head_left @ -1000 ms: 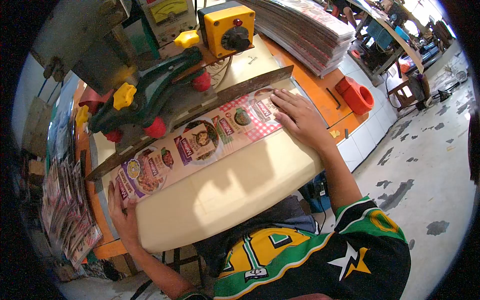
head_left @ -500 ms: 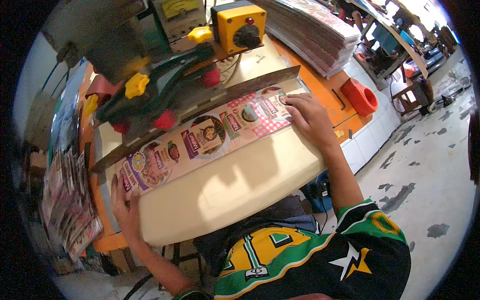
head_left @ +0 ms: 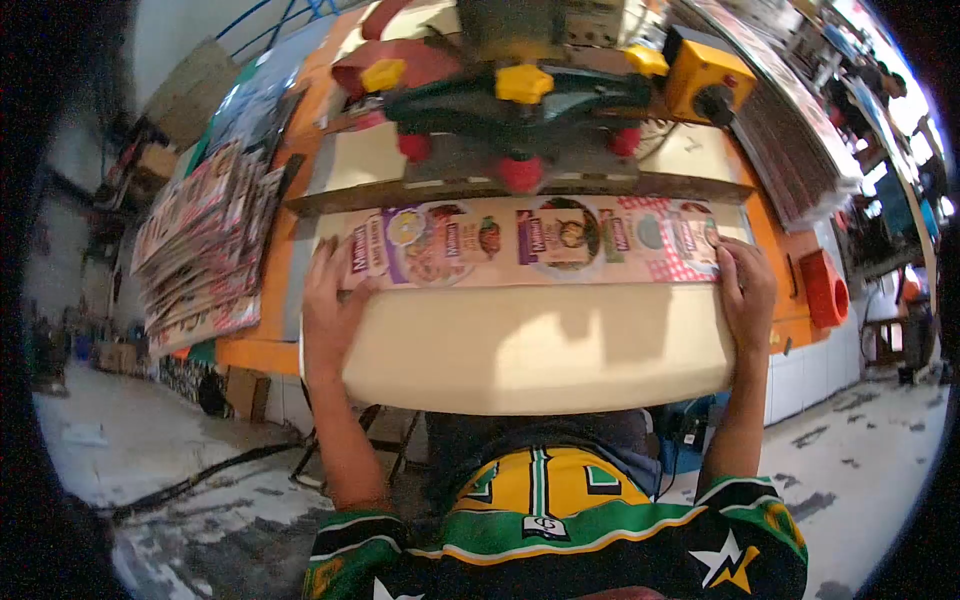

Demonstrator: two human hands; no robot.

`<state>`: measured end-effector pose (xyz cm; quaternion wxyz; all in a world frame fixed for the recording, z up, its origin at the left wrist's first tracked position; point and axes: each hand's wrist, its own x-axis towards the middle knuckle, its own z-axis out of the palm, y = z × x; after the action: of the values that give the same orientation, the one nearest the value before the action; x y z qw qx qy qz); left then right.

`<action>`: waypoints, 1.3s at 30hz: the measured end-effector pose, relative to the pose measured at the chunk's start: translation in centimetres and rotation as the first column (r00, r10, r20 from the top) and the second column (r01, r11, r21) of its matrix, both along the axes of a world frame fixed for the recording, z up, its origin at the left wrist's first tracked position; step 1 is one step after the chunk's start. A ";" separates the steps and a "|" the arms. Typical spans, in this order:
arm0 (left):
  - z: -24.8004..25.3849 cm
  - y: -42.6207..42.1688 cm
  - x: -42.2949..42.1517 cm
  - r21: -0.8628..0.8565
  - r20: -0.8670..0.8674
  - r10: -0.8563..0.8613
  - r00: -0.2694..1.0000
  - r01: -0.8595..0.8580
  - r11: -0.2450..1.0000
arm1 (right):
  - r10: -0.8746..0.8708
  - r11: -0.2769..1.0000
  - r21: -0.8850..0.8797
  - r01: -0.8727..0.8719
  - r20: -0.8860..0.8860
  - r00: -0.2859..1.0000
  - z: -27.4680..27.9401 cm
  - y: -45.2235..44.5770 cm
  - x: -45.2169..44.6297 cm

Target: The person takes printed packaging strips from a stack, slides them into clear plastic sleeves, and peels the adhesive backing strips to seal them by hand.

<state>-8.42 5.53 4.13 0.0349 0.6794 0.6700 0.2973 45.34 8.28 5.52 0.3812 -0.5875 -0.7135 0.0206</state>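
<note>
A long printed strip (head_left: 490, 262) with pictures of food dishes lies flat on a cream-coloured padded board (head_left: 520, 345). Its far long edge is against or close to a dark metal bar (head_left: 380, 197). My left hand (head_left: 335, 310) rests at the strip's left end, fingers stretched and thumb apart. At the opposite end, the stretched fingers of my right hand (head_left: 748, 285) touch the strip's edge, with the thumb spread. Beyond the bar stands a dark machine head (head_left: 520, 100) with yellow knobs and red feet.
Left of the board, a fanned stack of printed sheets (head_left: 205, 240) lies on the orange table (head_left: 262, 352). A tall paper stack (head_left: 790, 150) is at the back right, beside a yellow control box (head_left: 708, 82). A red ring-shaped holder (head_left: 823, 288) sits at the right edge.
My view has turned left and levelled, so the board now appears straight ahead. Both hands stay at the two ends of the strip.
</note>
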 end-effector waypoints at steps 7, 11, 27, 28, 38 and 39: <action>0.0 -0.2 -0.5 0.025 0.008 -0.021 1.000 0.020 0.999 | -0.110 0.994 0.024 0.109 0.073 0.991 -0.3 0.1 -0.3; -0.5 -0.3 -1.1 0.001 0.032 -0.068 0.997 0.068 0.998 | -0.276 0.958 0.048 0.282 -0.107 0.955 -1.2 0.4 0.3; -1.3 -0.3 -0.4 0.023 0.036 0.062 0.997 -0.063 0.998 | -0.167 0.986 -0.062 0.157 -0.199 0.966 -1.5 0.5 2.6; -1.9 -0.1 -0.8 0.027 0.043 0.038 0.998 -0.040 0.999 | -0.179 0.974 -0.182 0.133 -0.269 0.946 -1.2 0.2 2.8; -2.0 0.3 -1.7 -0.031 0.146 0.018 0.989 -0.013 0.999 | -0.054 0.983 -0.181 -0.034 -0.459 0.887 -1.2 -0.2 2.9; -1.9 0.5 -1.7 -0.043 0.182 -0.011 0.983 0.019 0.999 | -0.068 0.980 -0.196 -0.021 -0.436 0.898 -0.9 -0.2 2.8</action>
<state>-10.10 5.98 2.21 0.1134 0.6534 0.6653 0.3429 48.12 8.04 4.58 0.4731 -0.6108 -0.5962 0.2184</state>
